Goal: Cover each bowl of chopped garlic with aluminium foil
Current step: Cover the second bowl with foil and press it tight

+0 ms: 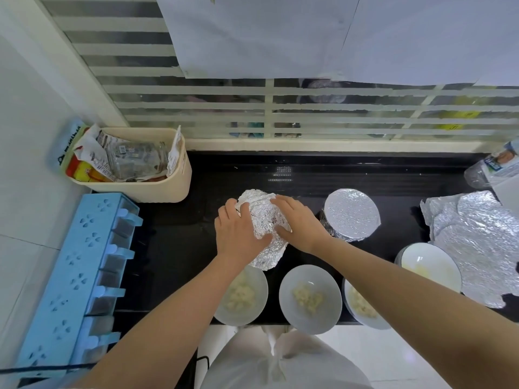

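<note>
Both hands [266,228] press foil [264,220], probably hiding a bowl, beside uncovered bowls [309,299].

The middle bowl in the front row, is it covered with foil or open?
Open. The middle bowl has no foil over it and its chopped garlic shows.

Covered bowl [351,214] behind (uncovered) bowls [309,299]

Black tabletop [179,248], cream bin [157,183] stuffed with packets at its back left corner, blue compartmented rack [75,276] along the left edge, clear plastic bottle [491,169] lying far right, frosted striped window [309,108] behind
</note>
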Demonstrator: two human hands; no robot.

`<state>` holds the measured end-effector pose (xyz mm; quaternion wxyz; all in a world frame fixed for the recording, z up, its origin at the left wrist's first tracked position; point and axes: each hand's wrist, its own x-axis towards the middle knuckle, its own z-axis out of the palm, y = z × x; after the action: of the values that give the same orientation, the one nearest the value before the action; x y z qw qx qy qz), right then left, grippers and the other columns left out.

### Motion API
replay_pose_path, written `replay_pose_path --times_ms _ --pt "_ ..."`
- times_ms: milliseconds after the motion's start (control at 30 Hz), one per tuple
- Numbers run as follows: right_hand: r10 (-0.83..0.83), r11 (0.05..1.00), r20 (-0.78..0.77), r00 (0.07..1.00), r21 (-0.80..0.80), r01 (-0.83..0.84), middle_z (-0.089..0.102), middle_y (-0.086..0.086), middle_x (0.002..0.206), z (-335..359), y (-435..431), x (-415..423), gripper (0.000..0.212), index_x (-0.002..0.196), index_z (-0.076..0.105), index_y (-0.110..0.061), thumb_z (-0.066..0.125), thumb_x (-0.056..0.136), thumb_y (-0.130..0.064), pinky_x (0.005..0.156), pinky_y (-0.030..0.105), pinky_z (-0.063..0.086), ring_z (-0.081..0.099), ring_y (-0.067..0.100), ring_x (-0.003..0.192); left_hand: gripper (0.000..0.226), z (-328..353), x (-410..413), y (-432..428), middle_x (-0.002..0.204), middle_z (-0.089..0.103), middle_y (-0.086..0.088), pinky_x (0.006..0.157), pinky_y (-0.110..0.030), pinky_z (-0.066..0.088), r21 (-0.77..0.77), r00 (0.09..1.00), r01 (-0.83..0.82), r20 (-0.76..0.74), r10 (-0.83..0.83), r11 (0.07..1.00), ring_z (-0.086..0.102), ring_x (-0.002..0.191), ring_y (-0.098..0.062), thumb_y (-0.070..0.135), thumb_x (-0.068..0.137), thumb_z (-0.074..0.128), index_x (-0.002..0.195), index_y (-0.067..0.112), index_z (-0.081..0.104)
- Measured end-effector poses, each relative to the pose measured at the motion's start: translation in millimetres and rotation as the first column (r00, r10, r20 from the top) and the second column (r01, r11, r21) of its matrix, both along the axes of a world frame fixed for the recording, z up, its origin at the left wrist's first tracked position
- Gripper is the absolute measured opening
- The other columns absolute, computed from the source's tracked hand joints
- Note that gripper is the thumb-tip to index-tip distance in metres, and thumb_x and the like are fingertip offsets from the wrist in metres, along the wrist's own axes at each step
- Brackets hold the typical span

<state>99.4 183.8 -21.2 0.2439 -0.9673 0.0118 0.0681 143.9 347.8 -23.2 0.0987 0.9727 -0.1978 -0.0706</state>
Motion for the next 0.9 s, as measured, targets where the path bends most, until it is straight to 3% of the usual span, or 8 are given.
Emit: replay_pose_path --times_ms 100,267,333,433,500,600,767,900 --pt "-0.006 1.0 -0.039 0.999 0.021 0.006 0.028 0.005 0.157 -1.6 3.7 2.4 0.063 0.149 0.031 -0.016 0.059 0.093 -0.024 0.113 0.045 0.029 0.031 0.025 0.141 0.104 2.9 0.0 -3.0 0.145 0.028 -0.017 0.105 -0.039 0.033 -0.004 0.98 -0.154 -0.125 0.152 0.988 0.035 0.129 -0.033 0.079 0.07 0.063 0.142 0.01 0.033" --pt "-0.06 0.997 -0.063 0.996 0.05 0.064 0.025 0.007 0.157 -0.9 2.5 6.0 0.063 0.15 0.028 -0.016 0.057 0.094 -0.024 0.115 0.044 0.027 0.029 0.026 0.142 0.079 10.0 30.1 10.2 0.145 0.034 -0.021 0.11 -0.044 0.034 -0.295 0.835 -0.486 -0.434 0.338 0.823 0.037 0.132 -0.036 0.048 0.087 0.067 0.145 0.006 0.033" --pt "-0.197 0.965 -0.114 0.974 0.154 0.213 0.025 0.01 0.157 3.8 -0.3 12.5 0.067 0.151 0.025 -0.014 0.06 0.094 -0.025 0.116 0.042 0.027 0.03 0.027 0.142 0.078 6.7 44.7 21.1 0.143 0.041 -0.018 0.107 -0.042 0.038 -0.306 0.743 -0.6 -0.557 0.372 0.739 0.042 0.13 -0.035 0.047 0.088 0.066 0.144 0.004 0.034" --pt "-0.407 0.796 -0.332 0.851 0.326 0.509 0.023 0.014 0.156 9.9 -5.5 22.9 0.077 0.152 0.017 -0.011 0.062 0.092 -0.029 0.112 0.04 0.03 0.033 0.03 0.139 0.095 0.5 55.0 32.0 0.138 0.052 -0.014 0.092 -0.034 0.04 -0.232 0.524 -0.742 -0.786 0.328 0.629 0.05 0.125 -0.032 0.065 0.078 0.063 0.141 -0.002 0.042" --pt "-0.439 0.681 -0.481 0.759 0.372 0.63 0.024 0.014 0.157 8.9 -7.0 23.9 0.081 0.153 0.013 -0.01 0.061 0.093 -0.033 0.11 0.038 0.031 0.033 0.03 0.139 0.107 -0.4 53.2 34.9 0.134 0.056 -0.014 0.1 -0.036 0.037 -0.15 0.472 -0.73 -0.816 0.333 0.667 0.05 0.125 -0.031 0.082 0.07 0.047 0.142 0.002 0.044" --pt "-0.417 0.607 -0.607 0.677 0.368 0.704 0.029 0.013 0.155 1.7 -5.7 20.5 0.081 0.153 0.012 -0.008 0.058 0.094 -0.039 0.109 0.038 0.031 0.034 0.03 0.139 0.123 -6.9 51.7 34.2 0.145 0.047 -0.011 0.116 -0.05 0.024 -0.086 0.474 -0.69 -0.804 0.36 0.718 0.041 0.136 -0.031 0.092 0.058 0.02 0.148 0.011 0.038" --pt "-0.427 0.506 -0.661 0.617 0.391 0.769 0.049 0.011 0.123 -6.9 -4.8 22.4 0.078 0.15 0.019 -0.006 0.059 0.093 -0.04 0.087 0.033 0.046 0.05 0.022 0.105 0.095 -8.7 51.8 28.0 0.153 0.039 -0.01 0.118 -0.048 0.024 -0.139 0.424 -0.756 -0.849 0.316 0.64 0.041 0.137 -0.028 0.08 0.087 0.023 0.153 0.011 0.028" --pt "-0.465 0.437 -0.66 0.59 0.408 0.802 0.05 0.011 0.123 -10.7 -8.6 19.6 0.073 0.148 0.021 -0.005 0.059 0.093 -0.034 0.097 0.037 0.049 0.054 0.023 0.106 0.086 -12.9 54.7 23.4 0.148 0.044 -0.011 0.116 -0.049 0.026 -0.189 0.438 -0.774 -0.849 0.296 0.604 0.041 0.136 -0.029 0.073 0.09 0.026 0.15 0.012 0.034"
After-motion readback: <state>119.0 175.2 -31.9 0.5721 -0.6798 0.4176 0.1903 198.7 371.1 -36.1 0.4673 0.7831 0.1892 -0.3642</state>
